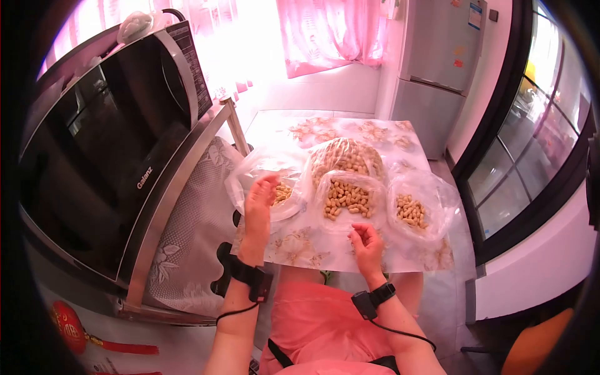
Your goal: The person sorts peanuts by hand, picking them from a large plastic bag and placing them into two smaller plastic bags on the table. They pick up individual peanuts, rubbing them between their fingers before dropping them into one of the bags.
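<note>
My left hand (260, 201) is over the left plastic bag (244, 172), its fingers bent above some peanuts (283, 192); whether it holds anything is hidden. Close to the front edge of the middle clear container (337, 225), my right hand (366, 242) has thumb and fingertips pressed together, with whatever is between them too small to name. Peanuts in shells (350, 199) lie in that middle container. Behind it stands a large clear bag full of peanuts (350, 155). More peanuts (410, 210) rest in the right plastic bag (440, 206).
The table (300, 247) has a flowered cover. On the left a black microwave (106, 150) sits on a metal-edged stand (178, 231). A fridge (431, 81) is at the back right, and a dark-framed glass door (531, 144) is on the right.
</note>
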A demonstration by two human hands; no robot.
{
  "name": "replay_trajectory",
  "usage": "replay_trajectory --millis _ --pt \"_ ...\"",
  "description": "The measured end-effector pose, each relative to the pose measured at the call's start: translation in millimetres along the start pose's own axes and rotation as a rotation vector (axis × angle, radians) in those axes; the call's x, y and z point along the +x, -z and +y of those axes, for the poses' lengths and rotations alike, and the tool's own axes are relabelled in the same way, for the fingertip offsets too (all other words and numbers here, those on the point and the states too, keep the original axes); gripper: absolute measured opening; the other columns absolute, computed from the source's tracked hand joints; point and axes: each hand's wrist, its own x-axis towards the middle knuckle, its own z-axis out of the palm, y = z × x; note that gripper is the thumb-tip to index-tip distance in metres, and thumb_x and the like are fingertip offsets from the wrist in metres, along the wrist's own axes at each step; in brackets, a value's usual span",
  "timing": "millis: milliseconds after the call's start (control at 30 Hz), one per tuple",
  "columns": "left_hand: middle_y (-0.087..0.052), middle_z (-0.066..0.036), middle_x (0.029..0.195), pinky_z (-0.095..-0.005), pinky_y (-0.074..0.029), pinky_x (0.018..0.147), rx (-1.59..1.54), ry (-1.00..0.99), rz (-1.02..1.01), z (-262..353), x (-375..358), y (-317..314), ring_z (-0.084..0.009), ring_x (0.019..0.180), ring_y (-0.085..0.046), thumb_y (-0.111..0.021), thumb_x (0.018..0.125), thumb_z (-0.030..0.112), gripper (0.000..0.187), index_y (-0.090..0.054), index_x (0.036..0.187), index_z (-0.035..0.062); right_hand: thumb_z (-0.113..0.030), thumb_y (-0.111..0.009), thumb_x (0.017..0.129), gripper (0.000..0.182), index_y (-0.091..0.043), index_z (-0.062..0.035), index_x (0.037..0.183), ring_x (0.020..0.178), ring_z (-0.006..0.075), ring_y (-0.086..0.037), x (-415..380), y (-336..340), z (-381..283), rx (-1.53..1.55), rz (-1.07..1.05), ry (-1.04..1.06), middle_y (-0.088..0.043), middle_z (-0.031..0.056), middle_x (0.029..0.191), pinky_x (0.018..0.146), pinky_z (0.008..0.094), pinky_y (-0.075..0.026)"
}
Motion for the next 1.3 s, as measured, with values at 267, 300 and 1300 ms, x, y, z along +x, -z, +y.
replay_trajectory --millis 267,300,1300 --pt "-0.061 -0.007 0.125 -0.0307 -0.043 0.103 0.155 0.248 -0.357 -81.7 -55.0 -52.1 -0.0156 0.119 -0.055 -0.050 0.102 0.015 0.031 -0.055 0.129 0.0011 -0.005 -0.062 0.094 0.016 -0.064 -0.0006 0.109 0.080 0.0073 -0.063 1.0 -0.2 1.1 -0.002 -0.010 0.000 -0.067 0.0014 0.088 0.073 0.0220 -0.050" --pt "-0.057 -0.007 0.130 -0.0307 -0.040 0.106 0.142 0.249 -0.313 -94.2 -58.7 -56.5 -0.0157 0.122 -0.052 -0.051 0.101 0.015 0.034 -0.053 0.132 0.0005 -0.005 -0.062 0.094 0.016 -0.064 -0.0006 0.109 0.080 0.0073 -0.063 1.1 0.2 1.9 -0.005 -0.004 0.003 -0.067 0.0014 0.088 0.073 0.0220 -0.050" --pt "-0.053 -0.012 0.109 -0.0450 -0.053 0.072 1.270 -0.325 -0.338 -118.3 -25.6 -100.0 -0.0342 0.092 -0.062 -0.077 0.076 0.017 0.037 -0.062 0.109 0.0115 -0.008 -0.066 0.090 0.010 -0.067 -0.0030 0.098 0.065 0.0076 -0.061 0.3 -6.5 2.1 -0.155 0.070 0.124 -0.068 0.0020 0.075 0.059 0.0243 -0.048"
